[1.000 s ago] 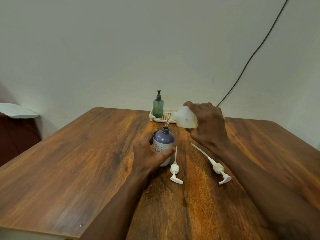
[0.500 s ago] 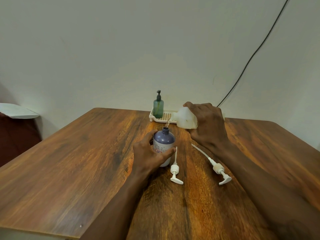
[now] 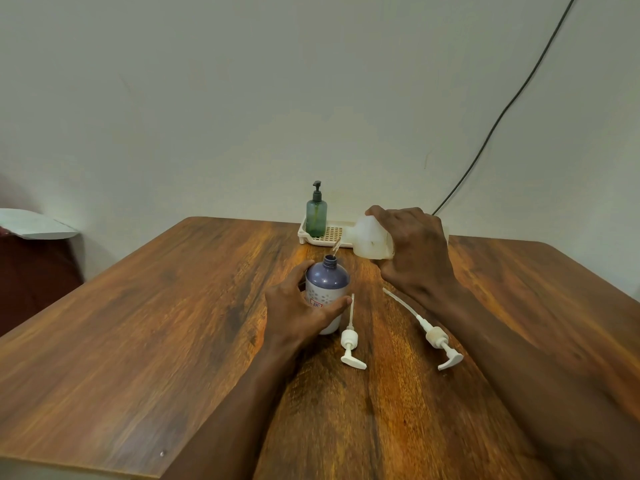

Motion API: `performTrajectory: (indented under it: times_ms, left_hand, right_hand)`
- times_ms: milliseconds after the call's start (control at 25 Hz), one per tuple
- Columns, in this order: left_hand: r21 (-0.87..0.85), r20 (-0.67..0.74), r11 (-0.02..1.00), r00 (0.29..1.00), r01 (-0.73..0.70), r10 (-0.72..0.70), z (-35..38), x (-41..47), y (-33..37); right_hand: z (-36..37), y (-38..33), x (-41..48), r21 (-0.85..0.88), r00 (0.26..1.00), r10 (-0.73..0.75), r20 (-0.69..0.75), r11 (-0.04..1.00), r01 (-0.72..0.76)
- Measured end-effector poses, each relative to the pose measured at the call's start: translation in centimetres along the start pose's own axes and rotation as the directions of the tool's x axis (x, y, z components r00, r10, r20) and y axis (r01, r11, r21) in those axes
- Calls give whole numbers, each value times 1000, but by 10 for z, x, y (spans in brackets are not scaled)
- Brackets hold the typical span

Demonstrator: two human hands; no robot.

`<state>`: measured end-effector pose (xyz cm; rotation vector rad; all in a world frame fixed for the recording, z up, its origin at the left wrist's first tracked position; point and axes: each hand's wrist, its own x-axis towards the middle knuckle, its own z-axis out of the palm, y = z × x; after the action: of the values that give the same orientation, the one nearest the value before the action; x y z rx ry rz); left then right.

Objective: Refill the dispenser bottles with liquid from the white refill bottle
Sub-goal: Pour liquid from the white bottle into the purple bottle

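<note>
On the wooden bench (image 3: 138, 341), two white pump heads lie on their sides just right of the purple dispenser bottle (image 3: 327, 289), the shorter pump (image 3: 350, 337) closest, the longer pump (image 3: 434, 336) beyond it, both tubes pointing away. The left hand (image 3: 301, 310) wraps the upright, uncapped purple bottle. Above and right of it, the right hand (image 3: 415, 251) grips the white refill bottle (image 3: 370, 237), tipped nearly horizontal, its spout pointing left and down, a thin stream falling toward the purple bottle's mouth. Behind, a green pump bottle (image 3: 316, 218) stands in a cream tray (image 3: 329, 237).
</note>
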<state>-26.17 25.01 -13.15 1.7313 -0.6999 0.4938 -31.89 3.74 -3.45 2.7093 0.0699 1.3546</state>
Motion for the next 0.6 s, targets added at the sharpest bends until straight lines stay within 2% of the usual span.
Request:
performTrajectory:
  times_ms: [480,600]
  left_hand:
    - [13,-9,1000,1000,-7,7,0,1,1]
    - [12,-2,1000,1000,-6,6,0,0,1]
  right_hand:
    - [2,-2,-3,22,1000,-10,9,1000,10]
    - [2,-5,-5,75,1000,5,20,997,-6]
